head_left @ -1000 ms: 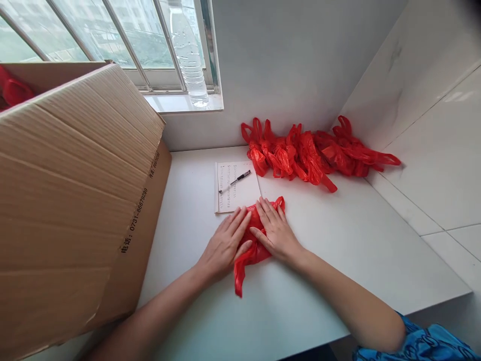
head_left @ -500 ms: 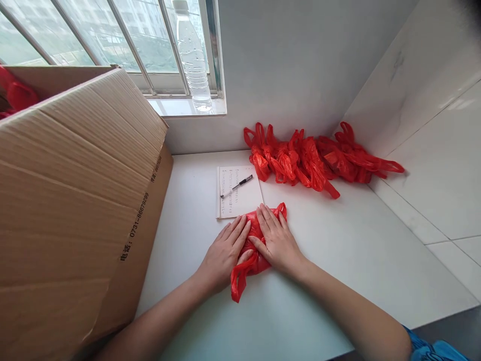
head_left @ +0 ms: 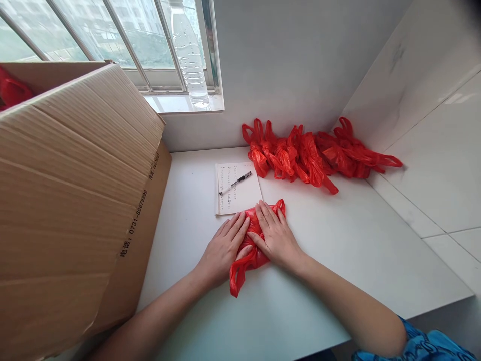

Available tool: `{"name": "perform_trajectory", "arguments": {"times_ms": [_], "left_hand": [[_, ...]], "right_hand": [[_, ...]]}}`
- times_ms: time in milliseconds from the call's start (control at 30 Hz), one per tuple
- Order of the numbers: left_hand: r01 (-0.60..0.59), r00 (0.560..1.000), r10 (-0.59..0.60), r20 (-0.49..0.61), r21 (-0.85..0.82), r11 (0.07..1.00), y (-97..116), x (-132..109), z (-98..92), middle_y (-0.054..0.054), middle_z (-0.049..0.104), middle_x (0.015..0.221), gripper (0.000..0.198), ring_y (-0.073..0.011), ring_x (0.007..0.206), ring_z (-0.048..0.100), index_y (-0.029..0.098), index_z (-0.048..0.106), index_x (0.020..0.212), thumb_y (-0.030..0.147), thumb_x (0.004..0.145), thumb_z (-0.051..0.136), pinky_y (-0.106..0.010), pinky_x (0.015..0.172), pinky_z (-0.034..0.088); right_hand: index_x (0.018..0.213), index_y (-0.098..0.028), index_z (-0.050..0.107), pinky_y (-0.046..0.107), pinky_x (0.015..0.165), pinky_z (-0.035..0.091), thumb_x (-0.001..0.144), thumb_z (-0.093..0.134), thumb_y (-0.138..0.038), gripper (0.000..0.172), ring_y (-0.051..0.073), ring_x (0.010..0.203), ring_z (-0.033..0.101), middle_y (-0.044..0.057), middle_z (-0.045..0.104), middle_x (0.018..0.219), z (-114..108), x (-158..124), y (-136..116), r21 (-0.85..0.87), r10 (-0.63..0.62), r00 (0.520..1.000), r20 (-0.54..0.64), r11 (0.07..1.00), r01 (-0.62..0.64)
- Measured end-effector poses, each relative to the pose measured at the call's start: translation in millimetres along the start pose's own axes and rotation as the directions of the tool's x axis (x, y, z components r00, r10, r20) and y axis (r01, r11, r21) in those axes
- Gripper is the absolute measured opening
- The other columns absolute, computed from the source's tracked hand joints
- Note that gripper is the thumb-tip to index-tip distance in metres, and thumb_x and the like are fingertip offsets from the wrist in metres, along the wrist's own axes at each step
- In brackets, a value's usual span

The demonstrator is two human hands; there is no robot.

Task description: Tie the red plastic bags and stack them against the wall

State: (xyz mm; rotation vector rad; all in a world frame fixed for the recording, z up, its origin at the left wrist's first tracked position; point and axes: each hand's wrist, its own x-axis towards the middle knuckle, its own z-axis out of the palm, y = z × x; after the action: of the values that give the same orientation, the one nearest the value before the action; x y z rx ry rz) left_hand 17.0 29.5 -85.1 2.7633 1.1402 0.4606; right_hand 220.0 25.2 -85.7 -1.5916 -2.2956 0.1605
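Observation:
A red plastic bag (head_left: pixel 252 225) lies on the white table (head_left: pixel 319 306), one loop handle sticking out toward me. On its left side rests my left hand (head_left: pixel 224 245), fingers stretched out flat along it. My right hand (head_left: pixel 275 233) lies flat over the bag's right part, fingers extended and thumb spread. Both palms touch the bag without wrapping round it; what is inside is hidden. Just beyond the bag sits a notebook (head_left: pixel 227 203) with written columns, and a pen (head_left: pixel 240 180) lies across its page.
Several knotted red bags (head_left: pixel 296 153) are heaped against the back wall. A large cardboard box (head_left: pixel 75 210), with red plastic showing inside, stands at the left. On the windowsill is a clear water bottle (head_left: pixel 191 65). A tiled wall (head_left: pixel 424 120) bounds the right side.
The view has shifted slightly, so everything sits a little higher in the picture. Both hands stay flat on the red bag, which looks unmoved on the table.

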Motion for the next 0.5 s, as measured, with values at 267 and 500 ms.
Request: {"name": "perform_trajectory", "arguments": {"times_ms": [267,500], "left_hand": [[0.01,1.0,-0.01,-0.007,-0.021,1.0,1,0,-2.5,-0.01,0.025,0.161,0.069,-0.0275,0.149,0.024,0.024,0.008,0.158,0.04,0.101,0.043,-0.048,0.119,0.03],[0.001,0.998,-0.003,-0.06,-0.039,0.999,2,0,-4.7,-0.011,0.032,0.158,0.066,-0.0274,0.146,0.032,0.021,0.017,0.157,0.039,0.1,0.044,-0.048,0.118,0.033]], "right_hand": [[0.156,-0.011,0.019,0.053,0.121,0.019,0.1,0.028,-0.057,0.074,0.025,0.151,0.018,0.013,0.02,0.162,-4,1,4,0.041,-0.022,0.999,0.027,0.999,0.021],[0.156,-0.013,0.019,0.06,0.121,0.003,0.101,0.03,-0.054,0.07,0.028,0.151,0.014,0.011,0.019,0.162,-13,4,3,-0.049,-0.099,0.994,-0.038,0.994,0.097]]}}
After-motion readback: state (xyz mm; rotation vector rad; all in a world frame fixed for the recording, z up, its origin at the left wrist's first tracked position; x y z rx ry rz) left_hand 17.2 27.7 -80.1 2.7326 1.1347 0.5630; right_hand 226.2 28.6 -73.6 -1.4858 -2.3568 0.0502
